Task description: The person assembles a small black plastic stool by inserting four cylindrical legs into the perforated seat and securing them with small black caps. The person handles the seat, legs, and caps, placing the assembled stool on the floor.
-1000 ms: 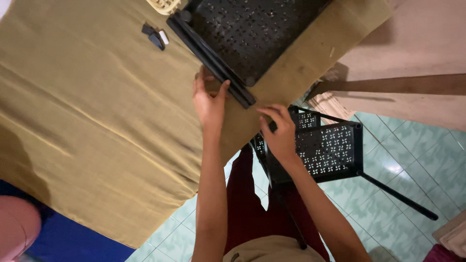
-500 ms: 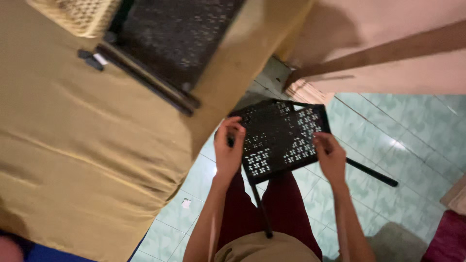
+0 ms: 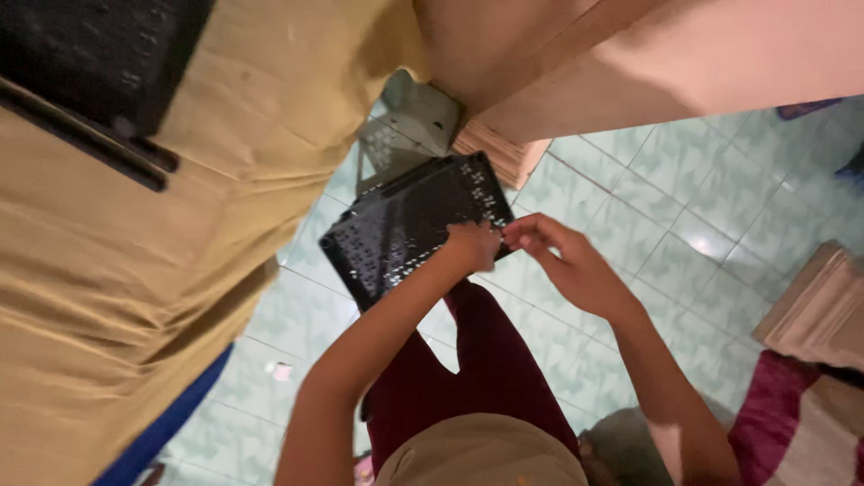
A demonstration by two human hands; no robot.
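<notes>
Pale green floor tiles with a marbled glaze fill the lower room, and above them hangs a black perforated panel, flat, rectangular and glossy, its face punched with small clustered holes and its corners rounded. It is held in the air over the person's dark red trousers, tilted, just beside the edge of the draped surface. The left hand has its grip clamped on the panel's near edge, fingers curled over it. The right hand meets the same edge at its fingertips, thumb and forefinger pinched together there; whether they truly squeeze the panel I cannot tell. A mustard yellow cloth, soft and creased, covers the surface at left and hangs in folds. On it lies another black mesh piece, cut off by the top border, with a dark bar along its side. Behind the panel a pale grey object is half hidden. A wooden wall base slants across the top.
</notes>
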